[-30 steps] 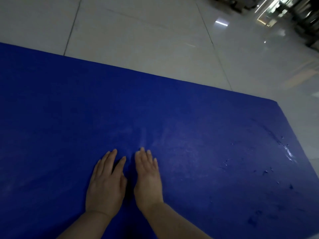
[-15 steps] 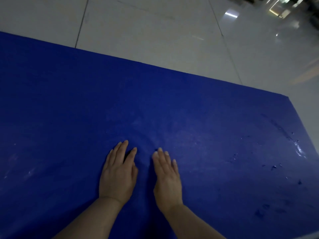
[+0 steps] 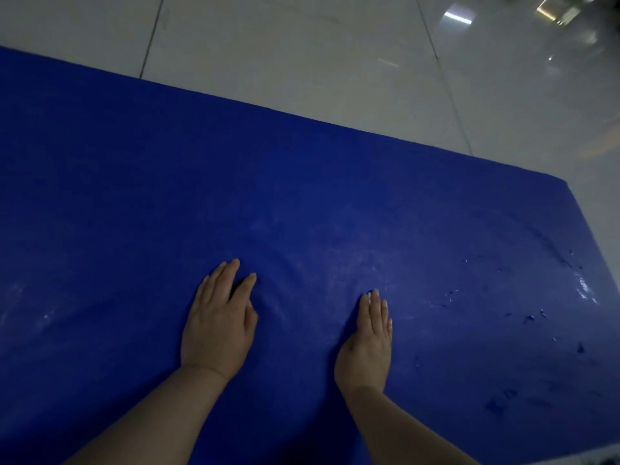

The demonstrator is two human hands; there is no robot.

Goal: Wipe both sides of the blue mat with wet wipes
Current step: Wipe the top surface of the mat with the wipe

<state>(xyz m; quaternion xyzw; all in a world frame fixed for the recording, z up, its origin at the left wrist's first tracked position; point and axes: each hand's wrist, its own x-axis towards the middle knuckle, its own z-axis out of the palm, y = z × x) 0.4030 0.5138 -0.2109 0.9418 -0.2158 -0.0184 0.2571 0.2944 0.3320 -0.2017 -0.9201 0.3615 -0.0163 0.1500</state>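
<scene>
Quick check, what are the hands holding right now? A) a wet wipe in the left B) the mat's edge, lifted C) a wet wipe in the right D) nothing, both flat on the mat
D: the left hand and right hand both lie palm-down with straight fingers on the blue mat, no wipe in view.

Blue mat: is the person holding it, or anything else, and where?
Nothing is held. The left hand and right hand lie flat, fingers straight, on the blue mat. No wet wipe shows.
</scene>
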